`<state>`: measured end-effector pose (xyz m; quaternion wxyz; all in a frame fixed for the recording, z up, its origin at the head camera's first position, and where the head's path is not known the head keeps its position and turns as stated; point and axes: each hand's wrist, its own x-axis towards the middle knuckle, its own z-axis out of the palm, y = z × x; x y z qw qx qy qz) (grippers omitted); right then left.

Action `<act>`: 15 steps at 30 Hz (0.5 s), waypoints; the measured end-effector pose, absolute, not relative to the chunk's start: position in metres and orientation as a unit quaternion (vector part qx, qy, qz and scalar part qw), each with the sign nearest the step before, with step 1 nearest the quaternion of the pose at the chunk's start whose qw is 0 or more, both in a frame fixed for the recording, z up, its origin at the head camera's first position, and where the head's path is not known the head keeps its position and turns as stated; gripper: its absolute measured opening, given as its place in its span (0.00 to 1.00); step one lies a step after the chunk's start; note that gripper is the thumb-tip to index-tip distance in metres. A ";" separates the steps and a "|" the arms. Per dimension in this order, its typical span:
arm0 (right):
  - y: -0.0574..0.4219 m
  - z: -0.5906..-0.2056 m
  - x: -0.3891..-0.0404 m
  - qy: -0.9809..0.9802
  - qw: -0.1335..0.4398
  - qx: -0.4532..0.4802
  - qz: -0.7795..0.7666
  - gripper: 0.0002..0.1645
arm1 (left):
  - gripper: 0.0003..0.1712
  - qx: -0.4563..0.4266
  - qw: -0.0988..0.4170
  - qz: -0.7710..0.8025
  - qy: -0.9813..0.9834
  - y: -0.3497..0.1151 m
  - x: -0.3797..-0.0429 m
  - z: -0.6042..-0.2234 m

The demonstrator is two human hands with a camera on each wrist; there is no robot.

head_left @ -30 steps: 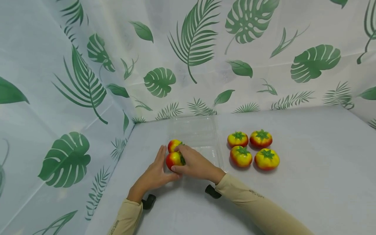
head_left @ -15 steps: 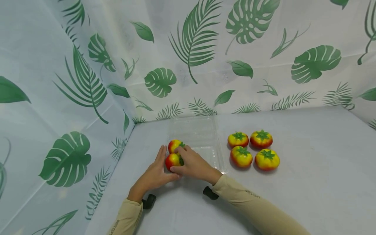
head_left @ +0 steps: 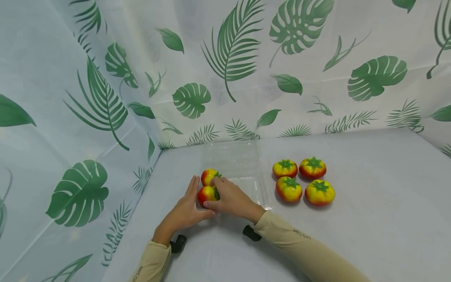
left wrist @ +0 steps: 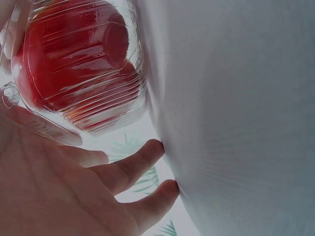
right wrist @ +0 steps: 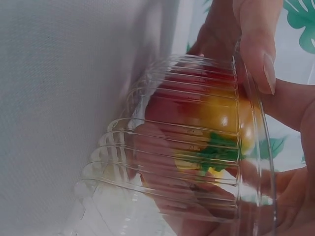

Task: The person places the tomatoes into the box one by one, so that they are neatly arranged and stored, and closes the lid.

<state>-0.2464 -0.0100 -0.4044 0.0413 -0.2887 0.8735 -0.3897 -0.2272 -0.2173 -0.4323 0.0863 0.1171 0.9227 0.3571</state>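
On the white table [head_left: 373, 223] lies a clear plastic box [head_left: 256, 188], lid folded back. My left hand [head_left: 186, 209] rests against its left side, fingers extended, while my right hand [head_left: 234, 198] grips the nearer fruit [head_left: 205, 196] inside it; a second fruit [head_left: 208, 177] sits just beyond, and four more fruits [head_left: 289, 190] cluster to the right.
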 end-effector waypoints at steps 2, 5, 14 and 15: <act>-0.009 -0.405 -0.246 0.875 0.045 -0.289 -0.386 0.28 | 0.78 0.117 0.089 0.358 0.922 -0.217 -0.227 -0.433; -0.008 -0.404 -0.246 0.877 0.048 -0.288 -0.383 0.27 | 0.78 0.119 0.089 0.360 0.921 -0.216 -0.227 -0.432; -0.008 -0.403 -0.246 0.875 0.051 -0.303 -0.373 0.27 | 0.79 0.113 0.092 0.354 0.924 -0.218 -0.226 -0.432; -0.008 -0.403 -0.246 0.875 0.051 -0.304 -0.374 0.26 | 0.79 0.114 0.092 0.354 0.924 -0.218 -0.226 -0.431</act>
